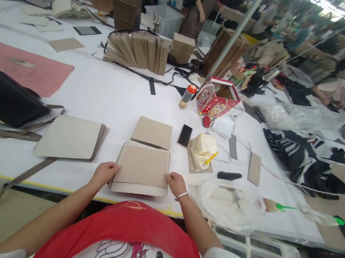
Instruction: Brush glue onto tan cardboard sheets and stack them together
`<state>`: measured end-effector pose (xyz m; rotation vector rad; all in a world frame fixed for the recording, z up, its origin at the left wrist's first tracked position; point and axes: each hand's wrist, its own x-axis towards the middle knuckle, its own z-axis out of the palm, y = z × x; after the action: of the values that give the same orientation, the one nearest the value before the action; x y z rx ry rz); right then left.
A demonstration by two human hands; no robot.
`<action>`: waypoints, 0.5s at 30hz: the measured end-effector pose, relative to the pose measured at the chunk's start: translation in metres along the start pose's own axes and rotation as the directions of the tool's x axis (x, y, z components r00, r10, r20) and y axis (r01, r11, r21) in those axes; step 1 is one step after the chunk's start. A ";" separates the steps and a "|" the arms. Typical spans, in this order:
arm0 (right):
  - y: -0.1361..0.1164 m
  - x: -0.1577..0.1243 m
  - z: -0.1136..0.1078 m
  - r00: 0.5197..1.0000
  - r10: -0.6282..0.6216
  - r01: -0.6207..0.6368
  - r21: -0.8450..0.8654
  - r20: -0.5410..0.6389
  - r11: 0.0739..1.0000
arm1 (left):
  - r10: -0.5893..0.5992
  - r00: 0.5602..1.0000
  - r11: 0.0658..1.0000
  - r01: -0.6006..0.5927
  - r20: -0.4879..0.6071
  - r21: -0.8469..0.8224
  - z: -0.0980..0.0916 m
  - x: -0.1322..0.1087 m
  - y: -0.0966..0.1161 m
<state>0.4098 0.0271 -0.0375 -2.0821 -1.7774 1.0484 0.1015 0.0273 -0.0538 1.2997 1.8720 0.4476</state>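
Between my hands lies a stack of tan cardboard sheets point(143, 166) near the table's front edge. My left hand point(105, 173) pinches the top sheet at its left side, and my right hand point(177, 184), with a bracelet at the wrist, pinches its right side. A lighter edge shows below the top sheet along the front. Just behind sits a smaller stack of tan boards point(152, 132). Off to the left is a pile of pale grey boards point(68, 138).
Right of the stacks are a phone point(185, 135), a cream container with a yellow stick point(204, 149), a dark tool point(229, 176) and a white basin point(229, 203). A black bag point(4, 96) lies left. Behind stand a red gift bag point(218, 99) and a pole point(236, 36).
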 end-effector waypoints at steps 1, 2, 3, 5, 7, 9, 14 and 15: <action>-0.001 0.000 0.000 1.000 0.004 -0.004 -0.001 0.001 1.000 | 0.004 1.000 1.000 -0.004 0.004 0.005 0.000 0.000 0.000; -0.002 -0.001 -0.001 1.000 0.008 -0.008 -0.001 0.001 1.000 | 0.008 1.000 1.000 -0.009 0.010 0.007 -0.001 0.000 0.000; -0.002 -0.001 -0.001 1.000 0.012 -0.012 0.000 0.004 1.000 | 0.012 1.000 1.000 -0.012 0.016 0.009 -0.001 0.001 0.000; -0.003 0.000 -0.001 0.999 0.029 -0.029 -0.002 0.016 1.000 | 0.015 1.000 1.000 -0.016 0.022 0.014 -0.001 0.002 -0.001; -0.003 0.001 0.000 0.998 0.045 -0.045 -0.014 0.031 0.999 | 0.024 1.000 0.999 -0.025 0.015 0.040 -0.001 0.003 -0.001; -0.005 0.003 -0.001 0.998 0.047 -0.045 -0.050 0.041 0.998 | 0.035 0.999 0.995 -0.035 0.007 0.096 -0.002 0.005 0.001; -0.009 0.011 -0.003 0.993 0.068 -0.053 -0.155 0.096 0.987 | 0.066 0.997 0.967 -0.074 0.040 0.243 -0.008 0.008 0.010; -0.010 0.012 -0.003 0.991 0.075 -0.055 -0.167 0.114 0.984 | 0.068 0.997 0.963 -0.078 0.047 0.260 -0.010 0.009 0.011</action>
<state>0.4039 0.0417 -0.0341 -2.2306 -1.9244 1.1005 0.0991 0.0411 -0.0439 1.5436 1.9033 0.2154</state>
